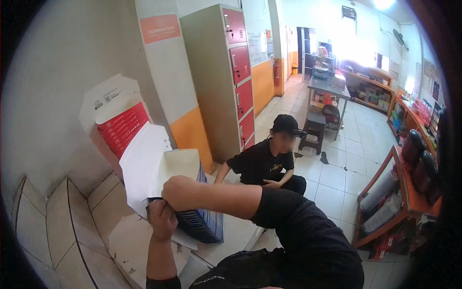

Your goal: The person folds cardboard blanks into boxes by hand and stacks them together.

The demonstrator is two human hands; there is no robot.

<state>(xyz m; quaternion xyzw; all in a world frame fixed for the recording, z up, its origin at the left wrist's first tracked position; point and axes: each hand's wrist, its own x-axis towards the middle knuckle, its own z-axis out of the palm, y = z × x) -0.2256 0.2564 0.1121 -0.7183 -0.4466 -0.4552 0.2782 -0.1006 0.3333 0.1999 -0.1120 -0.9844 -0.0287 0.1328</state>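
1. Just in front of me, the right hand (180, 192) is curled closed, knuckles up, at the near edge of an open cardboard box (179, 167). Its fingertips are hidden, so I cannot tell what they pinch.
2. The left hand (162, 219) is right below it, fingers bent and gathered at the same corner of the box; I cannot tell whether they are pinched together on the board.
3. That box sits on top of a leaning stack of blue-sided boxes (209, 226), its pale inside facing up and its white flap (144, 156) spread out on the wall side.
4. Behind it, by the wall, stands a stack of red-sided boxes (124, 127), with a white printed flap (111, 98) raised over it.
5. A torn-edged cardboard sheet (137, 245) lies low beside the blue-sided stack, near the tiled steps (57, 216).
6. Past the boxes a co-worker (262, 161) in a black cap and black T-shirt crouches, one forearm across the lap and the other arm reaching down behind the stack.
7. Farther back are a tall metal locker (207, 82) with red doors, a dark plastic stool (314, 132) and a steel table (332, 85) loaded with goods. On the right stands an orange shelf (402, 185) holding pale cup-like stacks.
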